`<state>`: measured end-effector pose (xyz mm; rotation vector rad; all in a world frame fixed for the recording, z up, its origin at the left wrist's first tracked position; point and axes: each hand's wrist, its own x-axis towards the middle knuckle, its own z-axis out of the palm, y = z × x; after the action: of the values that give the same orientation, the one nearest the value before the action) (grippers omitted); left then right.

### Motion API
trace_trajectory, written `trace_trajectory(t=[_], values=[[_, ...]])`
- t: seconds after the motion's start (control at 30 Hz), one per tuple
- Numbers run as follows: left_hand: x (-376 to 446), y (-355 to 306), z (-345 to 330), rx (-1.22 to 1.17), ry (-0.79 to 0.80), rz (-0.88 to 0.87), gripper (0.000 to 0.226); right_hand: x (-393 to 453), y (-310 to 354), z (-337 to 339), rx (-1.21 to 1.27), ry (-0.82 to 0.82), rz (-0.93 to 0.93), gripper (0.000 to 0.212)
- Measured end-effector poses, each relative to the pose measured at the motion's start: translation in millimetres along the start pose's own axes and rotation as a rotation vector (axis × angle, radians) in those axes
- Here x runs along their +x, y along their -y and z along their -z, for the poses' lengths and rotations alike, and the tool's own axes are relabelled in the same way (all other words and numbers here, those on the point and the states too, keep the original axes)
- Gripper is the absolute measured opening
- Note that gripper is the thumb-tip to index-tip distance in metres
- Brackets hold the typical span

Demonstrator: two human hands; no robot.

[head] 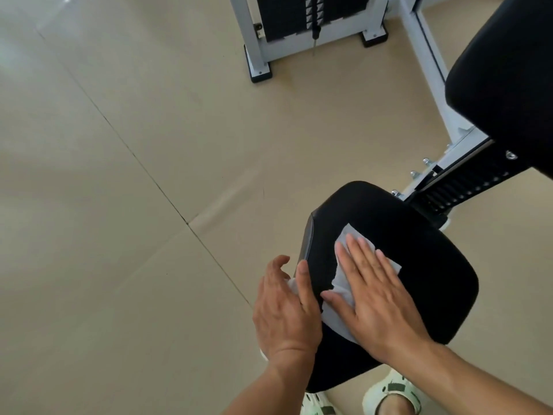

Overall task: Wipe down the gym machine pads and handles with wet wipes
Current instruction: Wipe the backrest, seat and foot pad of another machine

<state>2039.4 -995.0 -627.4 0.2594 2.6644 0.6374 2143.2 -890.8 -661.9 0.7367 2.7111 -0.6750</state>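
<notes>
Wet wipe, white and crumpled, lies under flat right hand on smooth black seat pad; left hand beside it cups another wipe against the pad's edge.

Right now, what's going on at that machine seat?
A person is wiping the black seat pad of a gym machine. The right hand lies flat, fingers straight, pressing a white wet wipe onto the pad's top. The left hand is at the pad's left edge with a second white wipe showing under it. The upper back pad has no wipe on it.
</notes>
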Motion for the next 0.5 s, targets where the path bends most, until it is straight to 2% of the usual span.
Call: trace_trajectory(t=[0.13,0.23,0.37,0.5], values=[[0.1,-0.2,0.3,0.015,-0.008,-0.002,0.071,19.1,-18.6,9.6,0.01,0.058,-0.176,0.09],[0.4,-0.2,0.1,0.021,-0.008,-0.005,0.073,55.4,-26.7,18.3,0.008,0.033,-0.287,0.091],[0.8,-0.9,0.6,0.007,-0.034,-0.027,0.094,98.5,-25.3,27.0,0.025,0.072,-0.333,0.089],[0.4,-1.4,1.0,0.01,-0.029,-0.039,0.096,111.2,-17.8,27.3,0.032,0.062,-0.356,0.093]])
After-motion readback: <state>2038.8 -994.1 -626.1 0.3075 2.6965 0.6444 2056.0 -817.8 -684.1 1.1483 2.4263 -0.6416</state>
